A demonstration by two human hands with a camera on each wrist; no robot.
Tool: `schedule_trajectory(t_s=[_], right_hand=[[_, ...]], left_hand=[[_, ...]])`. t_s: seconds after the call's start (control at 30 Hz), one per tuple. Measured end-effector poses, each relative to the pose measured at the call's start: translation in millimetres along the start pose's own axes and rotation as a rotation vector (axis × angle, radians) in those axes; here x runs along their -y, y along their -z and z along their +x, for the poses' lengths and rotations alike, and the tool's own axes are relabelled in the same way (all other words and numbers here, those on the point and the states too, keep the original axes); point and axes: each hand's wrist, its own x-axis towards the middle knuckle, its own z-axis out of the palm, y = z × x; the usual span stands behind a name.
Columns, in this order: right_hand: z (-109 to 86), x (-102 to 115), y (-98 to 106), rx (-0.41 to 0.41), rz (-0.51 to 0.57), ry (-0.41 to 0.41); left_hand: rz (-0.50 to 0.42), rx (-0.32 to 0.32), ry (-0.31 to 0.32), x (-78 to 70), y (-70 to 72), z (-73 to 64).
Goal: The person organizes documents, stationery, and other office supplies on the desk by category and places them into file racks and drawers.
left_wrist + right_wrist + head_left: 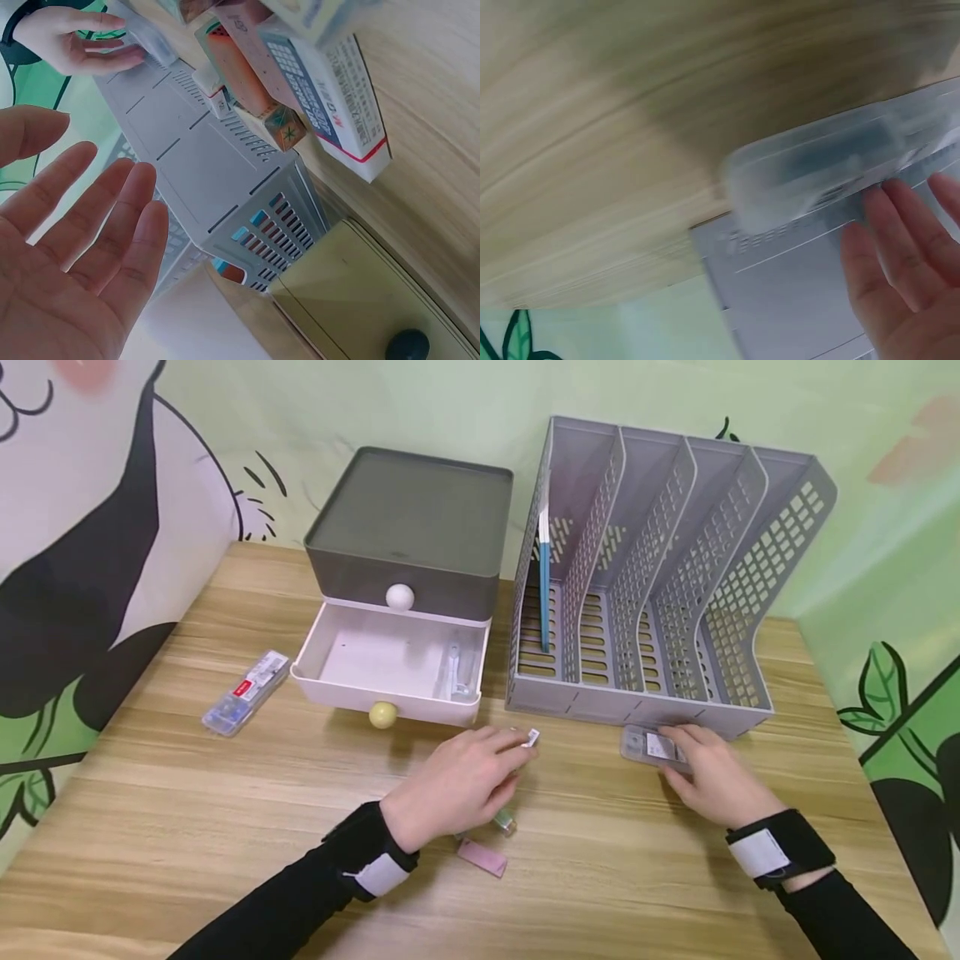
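Observation:
My left hand (468,785) hovers over the table with its fingers extended; the left wrist view shows an empty palm. Near it are a pink block (482,858), a greenish piece (506,822) and a small white piece (532,738) by the fingertips. In the left wrist view a printed white box (341,105) and an orange block (236,71) show too. My right hand (716,777) holds a clear plastic case (636,743) between thumb and fingers, right at the front of the grey file rack (600,700). Part of the case is hidden under the fingers.
A drawer unit (412,510) stands at the back, its white drawer (375,647) pulled out with a clear case (461,672) inside. Another clear case (246,692) with a red label lies at left. A blue, thin item (544,593) stands in the rack's leftmost slot.

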Motion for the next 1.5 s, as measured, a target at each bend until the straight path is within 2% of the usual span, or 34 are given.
schedule_trajectory(t_s=[0.33,0.47,0.6,0.7,0.8,0.9,1.03,1.2,1.33,1.5], right_hand=[[-3.8,-8.8,-2.0,0.040,-0.030,-0.048],[-4.4,-5.9,-4.7,0.018,-0.024,-0.042],[-5.0,0.7,-5.7,-0.046,0.002,-0.002],[-3.4,7.4,-4.7,-0.126,0.025,0.065],[0.2,14.5,-3.1,-0.215,0.040,0.163],[5.2,22.2,-1.7,-0.290,0.042,0.276],[12.7,33.1,-1.9,-0.372,0.047,0.426],[23.4,46.3,-5.8,-0.493,0.023,0.594],[29.6,55.5,-7.5,-0.551,-0.003,0.676],[36.0,66.0,-9.0,-0.587,-0.006,0.730]], left_hand=[[-0.014,0.019,0.009,0.2,-4.6,0.4],[-0.016,0.024,0.012,0.1,-6.9,1.6],[-0.020,0.017,0.018,-0.7,-7.4,2.4],[-0.053,0.014,0.047,-2.2,-5.7,2.8],[-0.141,0.019,0.097,-4.2,-2.7,3.7],[-0.285,0.009,0.157,-6.1,-0.2,5.4],[-0.499,-0.046,0.241,-6.9,1.3,9.1],[-0.684,-0.066,0.319,-6.0,0.6,13.4],[-0.751,-0.044,0.323,-5.8,-2.6,17.6],[-0.693,-0.037,0.305,-6.6,-7.6,21.0]])
